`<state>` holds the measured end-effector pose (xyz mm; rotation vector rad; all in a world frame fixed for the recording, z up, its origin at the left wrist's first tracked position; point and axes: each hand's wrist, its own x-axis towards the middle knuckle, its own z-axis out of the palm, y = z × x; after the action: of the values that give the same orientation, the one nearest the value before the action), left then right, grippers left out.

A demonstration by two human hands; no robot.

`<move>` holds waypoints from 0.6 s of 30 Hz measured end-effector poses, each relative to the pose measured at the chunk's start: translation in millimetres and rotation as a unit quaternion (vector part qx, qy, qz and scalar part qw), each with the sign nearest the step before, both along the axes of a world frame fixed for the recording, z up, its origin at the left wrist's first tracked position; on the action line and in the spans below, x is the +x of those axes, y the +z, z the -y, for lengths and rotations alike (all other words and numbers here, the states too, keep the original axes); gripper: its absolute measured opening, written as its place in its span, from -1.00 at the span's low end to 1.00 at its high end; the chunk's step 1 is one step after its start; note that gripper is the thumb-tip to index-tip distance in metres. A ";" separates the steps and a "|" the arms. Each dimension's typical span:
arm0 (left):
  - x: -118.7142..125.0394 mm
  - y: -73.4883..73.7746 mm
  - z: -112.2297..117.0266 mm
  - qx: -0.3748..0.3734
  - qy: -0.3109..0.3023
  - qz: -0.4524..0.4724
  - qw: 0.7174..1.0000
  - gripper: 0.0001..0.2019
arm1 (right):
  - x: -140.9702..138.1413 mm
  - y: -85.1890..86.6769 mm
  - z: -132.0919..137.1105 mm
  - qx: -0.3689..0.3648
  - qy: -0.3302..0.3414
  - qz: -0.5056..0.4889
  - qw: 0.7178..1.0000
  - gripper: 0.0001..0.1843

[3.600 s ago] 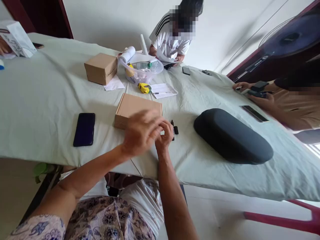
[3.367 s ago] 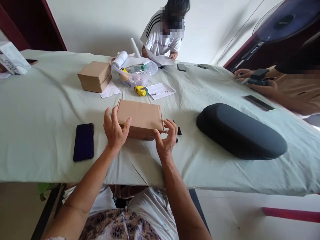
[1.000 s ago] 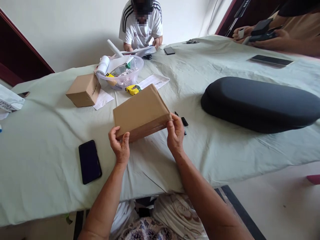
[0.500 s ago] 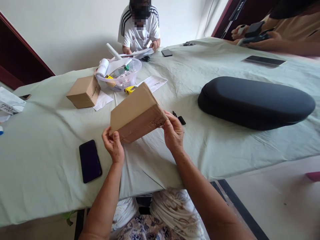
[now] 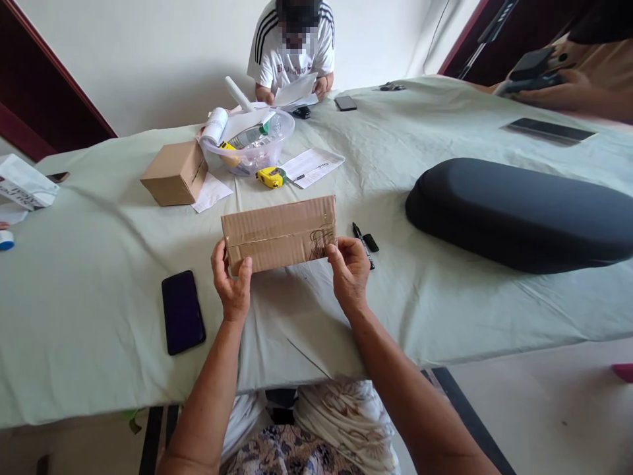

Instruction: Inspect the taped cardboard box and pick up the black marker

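Observation:
A brown cardboard box (image 5: 281,234) is held between my two hands over the near part of the table. Its long taped side faces me, with dark scribbled marks at the right end. My left hand (image 5: 232,280) grips the lower left corner, thumb on the front. At the right end my right hand (image 5: 349,270) holds the lower corner, its thumb pressed near the scribble. Just right of that hand lie a black marker (image 5: 363,244) and its black cap (image 5: 370,242). A dark phone (image 5: 182,312) rests on the cloth left of my left hand.
A second cardboard box (image 5: 173,173) and a plastic basin (image 5: 247,157) of items stand further back. A yellow tape measure (image 5: 271,177) and printed paper (image 5: 316,166) lie beside them. A large black case (image 5: 524,214) is at right. Two other people are at the table.
Both hands have tipped the box, so its taped long side now faces me instead of its broad face showing. The person opposite has raised a sheet of paper.

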<state>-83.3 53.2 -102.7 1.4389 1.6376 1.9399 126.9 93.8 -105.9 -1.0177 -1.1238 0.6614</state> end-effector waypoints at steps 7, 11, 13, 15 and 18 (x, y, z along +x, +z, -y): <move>16.8 -0.2 6.7 0.009 -0.011 -0.109 0.994 -0.03 | -1.7 -6.6 5.7 0.041 -0.139 0.141 0.979 -0.30; 23.5 1.1 10.1 0.011 0.026 -0.152 0.988 0.01 | -6.3 -9.1 10.3 0.067 -0.141 0.224 0.962 0.00; 25.3 1.1 10.6 0.010 0.042 -0.164 0.986 0.03 | -9.7 -10.8 11.4 0.062 -0.139 0.248 0.957 0.08; 26.9 0.9 10.3 0.009 0.056 -0.171 0.984 0.04 | -12.6 -12.7 11.6 0.050 -0.140 0.258 0.955 0.13; 28.8 1.1 9.5 0.005 0.072 -0.167 0.983 0.03 | -14.2 -13.7 10.2 0.039 -0.134 0.242 0.960 0.13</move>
<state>-54.5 43.7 -101.6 1.7734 1.9230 1.8583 112.7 83.6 -119.6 -1.2757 -1.3863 0.1456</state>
